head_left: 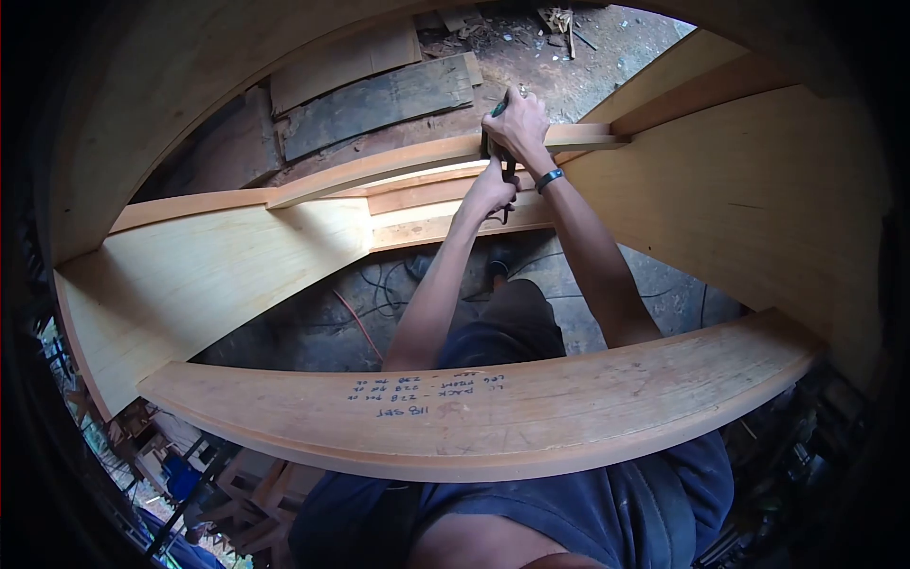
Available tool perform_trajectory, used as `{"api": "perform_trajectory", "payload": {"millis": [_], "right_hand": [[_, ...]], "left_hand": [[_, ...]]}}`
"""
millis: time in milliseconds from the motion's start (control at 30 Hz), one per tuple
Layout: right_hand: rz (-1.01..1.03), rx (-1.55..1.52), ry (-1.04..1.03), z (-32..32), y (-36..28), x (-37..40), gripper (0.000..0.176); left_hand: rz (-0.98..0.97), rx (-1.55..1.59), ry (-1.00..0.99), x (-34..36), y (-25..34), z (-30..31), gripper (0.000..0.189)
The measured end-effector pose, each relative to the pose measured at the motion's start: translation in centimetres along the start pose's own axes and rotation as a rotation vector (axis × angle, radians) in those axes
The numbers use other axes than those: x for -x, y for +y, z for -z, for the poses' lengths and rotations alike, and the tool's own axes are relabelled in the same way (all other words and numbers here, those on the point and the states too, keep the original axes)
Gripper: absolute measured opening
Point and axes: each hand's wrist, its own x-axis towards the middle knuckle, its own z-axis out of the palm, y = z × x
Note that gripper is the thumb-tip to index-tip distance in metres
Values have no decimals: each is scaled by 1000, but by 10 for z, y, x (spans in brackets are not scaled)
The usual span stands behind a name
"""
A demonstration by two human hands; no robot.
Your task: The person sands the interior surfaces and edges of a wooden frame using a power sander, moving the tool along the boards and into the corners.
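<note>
Right hand point(519, 123) and left hand point(491, 192) are close together at the upper centre of the frame, both closed on one dark tool point(486, 142), my right above my left. The tool is at the curved rail point(379, 169); I cannot tell whether they touch. A marked plank point(569, 403) crosses the lower frame; a band point(549, 180) encircles my right wrist.

Navy shirt point(592, 512), dark wristband point(549, 181)

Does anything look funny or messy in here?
Yes! The blue writing on the curved board looks upside down from here. Bits of wood lie scattered on the ground, which looks messy.
</note>
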Motion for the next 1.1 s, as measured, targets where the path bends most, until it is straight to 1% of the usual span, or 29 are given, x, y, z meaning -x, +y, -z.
{"api": "perform_trajectory", "payload": {"millis": [67,133,200,267,300,433,467,533,667,733,867,933,967,1033,1100], "right_hand": [[9,21,10,7,18,-6,51],[11,27,47,13,34,-11,48],[17,53,27,22,47,-16,47],[-26,75,27,28,55,-18,47],[-13,80,50,29,59,-18,48],[-8,85,10,30,57,-20,49],[-8,95,24,28,53,-18,49],[-4,101,33,21,40,-15,49],[44,79,-17,1,9,-8,50],[67,71,-24,-13,-11,-4,50],[99,32,-54,-38,-51,14,46],[105,24,3,-50,-72,23,49],[111,23,1,-55,-82,26,49],[103,41,-76,-64,-106,32,45],[112,30,-64,-77,-129,40,44]], "left_hand": [[-49,-5,-6,-4,8,-16,93],[-85,26,7,-3,22,-31,86],[-85,-41,5,5,40,-38,85],[-145,-12,-13,-2,38,-46,88],[-149,5,-15,-6,37,-51,89],[-168,83,-12,-15,27,-56,93],[-167,86,-8,-15,23,-53,93],[-190,86,-8,-18,11,-44,102],[-145,94,-11,-6,-5,-15,101],[-69,134,45,20,0,4,90],[-50,146,82,27,-32,34,87],[-71,197,97,37,-45,51,84],[-72,200,104,42,-51,60,84],[-64,226,102,51,-62,80,86],[-66,191,112,55,-77,101,88]]}}
